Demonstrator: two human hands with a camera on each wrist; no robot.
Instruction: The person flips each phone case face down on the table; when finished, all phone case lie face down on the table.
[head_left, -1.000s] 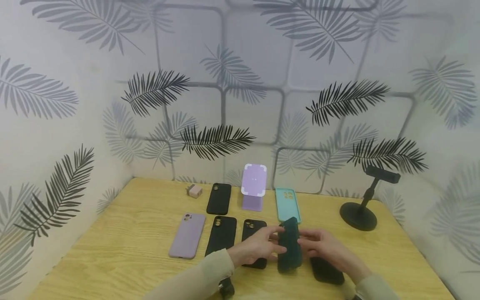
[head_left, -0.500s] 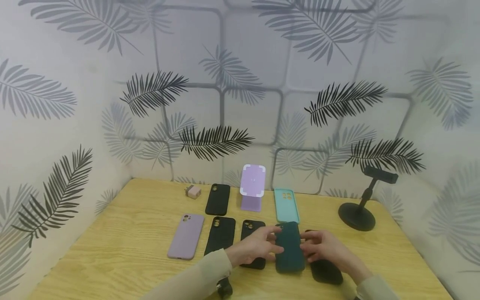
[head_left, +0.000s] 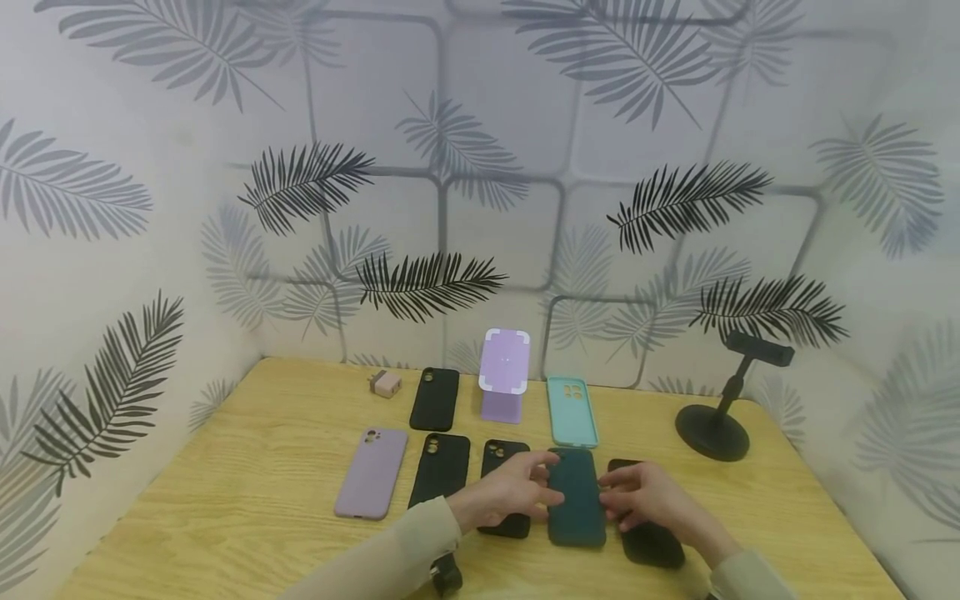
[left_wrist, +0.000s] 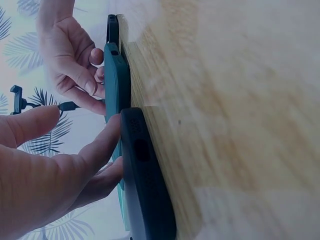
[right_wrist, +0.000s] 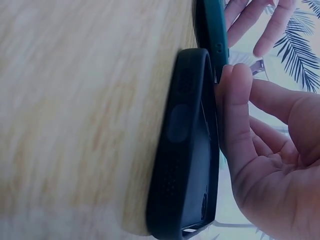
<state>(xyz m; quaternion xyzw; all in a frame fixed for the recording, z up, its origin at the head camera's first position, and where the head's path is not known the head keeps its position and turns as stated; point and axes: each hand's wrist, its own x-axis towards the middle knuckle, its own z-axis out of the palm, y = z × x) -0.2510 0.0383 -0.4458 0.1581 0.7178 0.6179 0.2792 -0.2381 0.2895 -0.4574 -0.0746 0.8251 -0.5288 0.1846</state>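
Table (head_left: 225, 500): wooden top; phone cases laid in rows, dark green case (head_left: 576, 497) lying flat in the near row, between a black case (head_left: 504, 487) on its left and another black case (head_left: 647, 517) on its right.
Step in hand (judgement): squaring the dark green case in its slot. To do it well, press lightly from both long edges at once, keep it flat on the wood, line its far end up with its neighbours, and avoid nudging the black cases.
Left hand (head_left: 517, 487): reaches in from the near left, lying over the black case on that side; fingers nearly straight, fingertips on the green case's left edge. Relaxed touch, not a clasp.
Right hand (head_left: 641, 497): comes from the near right, above the right black case; fingers loosely bent, tips at the green case's right edge. Right wrist view shows the palm open, nothing enclosed.
Far row: teal case (head_left: 572, 410), lilac stand (head_left: 505, 375), black holder (head_left: 720, 408).
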